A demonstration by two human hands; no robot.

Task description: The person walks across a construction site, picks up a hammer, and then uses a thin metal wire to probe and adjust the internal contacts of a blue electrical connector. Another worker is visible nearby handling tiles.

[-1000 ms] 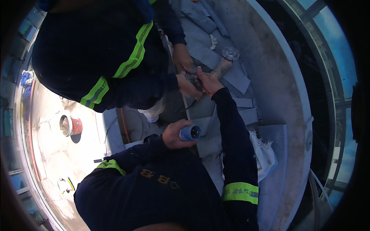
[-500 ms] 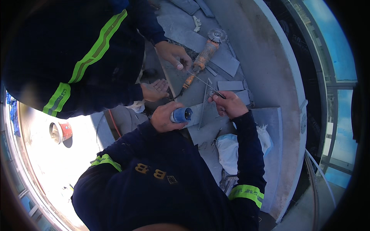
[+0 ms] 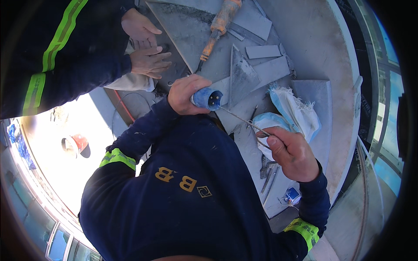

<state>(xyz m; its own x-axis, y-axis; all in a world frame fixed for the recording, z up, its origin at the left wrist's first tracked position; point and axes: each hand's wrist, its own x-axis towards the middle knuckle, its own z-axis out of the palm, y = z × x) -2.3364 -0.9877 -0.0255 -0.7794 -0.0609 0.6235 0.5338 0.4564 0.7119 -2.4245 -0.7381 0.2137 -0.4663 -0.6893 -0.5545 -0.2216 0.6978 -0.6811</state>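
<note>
My left hand is closed round a blue industrial plug, whose pin face is turned to the right. Between the thumb and fingers of my right hand is a thin metal rod. Its far tip reaches the edge of the plug's open face; whether it touches a pin I cannot tell. A second thin end shows beside my right fingers. Beyond the plug lies an orange angle grinder, its cord running down toward my left hand. A co-worker's two hands hang at the upper left, fingers spread.
Grey slabs and cut pieces cover the work surface, bounded by a curved wall on the right. A white woven sack lies near my right hand, and a small blue box near that forearm. A red bucket stands at left.
The rod's far end has left the co-worker's hand and come to the plug. My right hand has moved nearer and right. The co-worker's hands have drawn back left; the whole view has shifted.
</note>
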